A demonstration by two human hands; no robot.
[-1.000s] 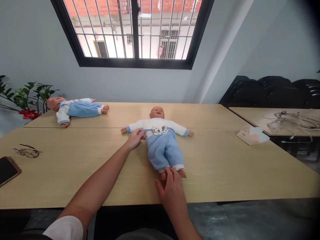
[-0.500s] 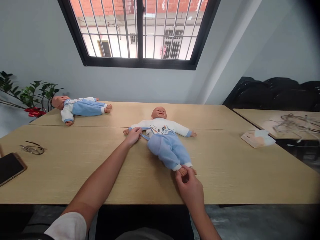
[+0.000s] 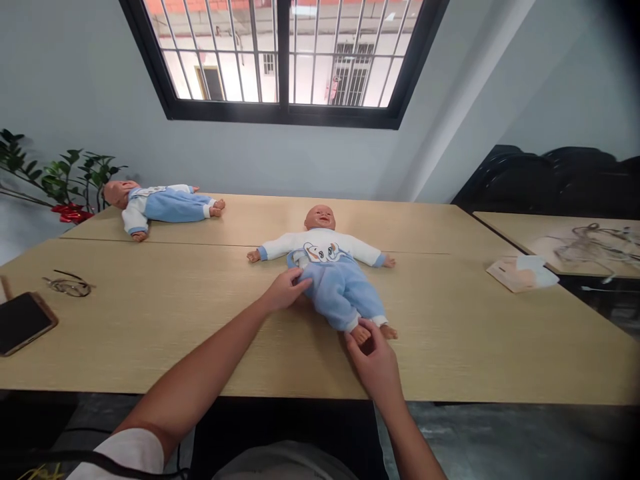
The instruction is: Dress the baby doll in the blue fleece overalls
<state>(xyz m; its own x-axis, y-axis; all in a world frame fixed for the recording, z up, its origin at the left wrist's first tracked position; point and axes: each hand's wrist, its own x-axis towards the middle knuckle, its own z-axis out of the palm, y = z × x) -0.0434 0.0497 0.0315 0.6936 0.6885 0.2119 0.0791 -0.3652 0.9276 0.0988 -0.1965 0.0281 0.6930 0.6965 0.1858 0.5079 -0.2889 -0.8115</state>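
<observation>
A baby doll [image 3: 345, 287] lies on its back on the wooden table [image 3: 210, 320], arms spread, its head toward the window. It wears a white top and blue overalls with a cartoon face on the bib. At the overalls' side, by the doll's waist, my left hand [image 3: 287, 290] has its fingers closed on the blue cloth. My right hand [image 3: 375, 363] grips one of the doll's feet [image 3: 361, 333] between thumb and fingers. The other foot rests free beside it.
A second doll [image 3: 175, 205] in like clothes lies at the back left, near a potted plant [image 3: 63, 177]. Eyeglasses [image 3: 70, 285] and a phone [image 3: 25, 323] are on the left. A flat packet [image 3: 523, 273] sits on the right, by bundled cables [image 3: 600, 243].
My left hand has moved from beside the doll's sleeve, where it pulled a blue strap outward, down to the overalls' waist. My right hand stays on the foot.
</observation>
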